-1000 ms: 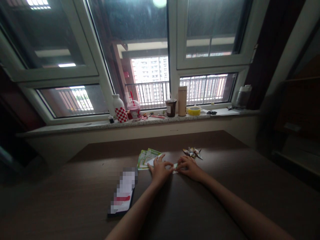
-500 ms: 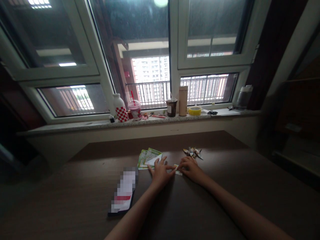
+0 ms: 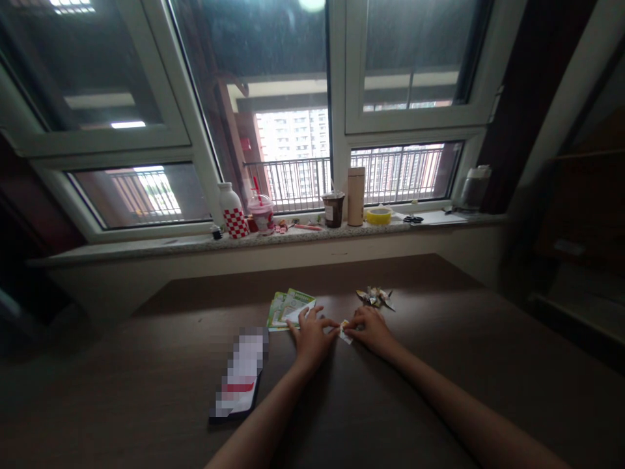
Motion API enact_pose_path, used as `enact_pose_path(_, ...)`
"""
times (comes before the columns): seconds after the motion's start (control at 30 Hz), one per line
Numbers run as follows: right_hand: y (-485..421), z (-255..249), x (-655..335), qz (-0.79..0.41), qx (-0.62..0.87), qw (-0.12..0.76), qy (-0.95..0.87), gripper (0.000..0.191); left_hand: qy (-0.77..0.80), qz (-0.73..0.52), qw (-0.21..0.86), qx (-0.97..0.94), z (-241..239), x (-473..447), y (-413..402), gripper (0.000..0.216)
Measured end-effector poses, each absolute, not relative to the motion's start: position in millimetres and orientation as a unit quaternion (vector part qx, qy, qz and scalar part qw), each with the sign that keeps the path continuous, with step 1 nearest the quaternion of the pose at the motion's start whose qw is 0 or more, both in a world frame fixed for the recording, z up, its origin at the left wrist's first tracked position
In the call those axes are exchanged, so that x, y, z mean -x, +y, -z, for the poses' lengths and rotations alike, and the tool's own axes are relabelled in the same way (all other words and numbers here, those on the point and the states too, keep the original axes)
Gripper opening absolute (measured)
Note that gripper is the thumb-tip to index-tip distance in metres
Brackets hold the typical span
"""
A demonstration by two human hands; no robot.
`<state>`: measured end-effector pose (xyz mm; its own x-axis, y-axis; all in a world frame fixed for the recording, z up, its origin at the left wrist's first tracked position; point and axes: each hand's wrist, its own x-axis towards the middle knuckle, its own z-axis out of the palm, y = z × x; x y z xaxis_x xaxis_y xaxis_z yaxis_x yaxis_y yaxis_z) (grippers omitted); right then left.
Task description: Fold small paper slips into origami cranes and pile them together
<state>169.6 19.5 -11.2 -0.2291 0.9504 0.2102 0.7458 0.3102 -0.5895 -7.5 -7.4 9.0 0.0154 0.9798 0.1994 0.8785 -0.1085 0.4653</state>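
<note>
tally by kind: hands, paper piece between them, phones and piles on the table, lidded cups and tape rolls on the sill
Hands: 2 (left hand, right hand)
Paper piece: 1
Phone: 1
Piles: 2 (green cards, multicoloured scraps)
Lidded cups: 2 (pink cup, brown cup)
Tape roll: 1
Total: 9

Small whitish paper piece (yellowish far end), aslant between left hand and right hand.

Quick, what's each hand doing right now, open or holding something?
Left hand: fingertips at the small paper; can't tell if they're pinching it.
Right hand: curled, fingertips at that paper; grip can't be told.
</note>
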Motion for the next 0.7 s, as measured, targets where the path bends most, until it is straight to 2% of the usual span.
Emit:
enact_pose_path(0.37,22,14,-170,-0.169,0.555,0.278,-0.766,0.011,0.657,-0.203,0.133,-0.714,-10,8,-9,0.023)
enact_pose_path(0.7,29,17,-187,-0.184,0.418,0.316,-0.832,0.013,0.659,-0.238,0.123,-0.703,-8,8,-5,0.019)
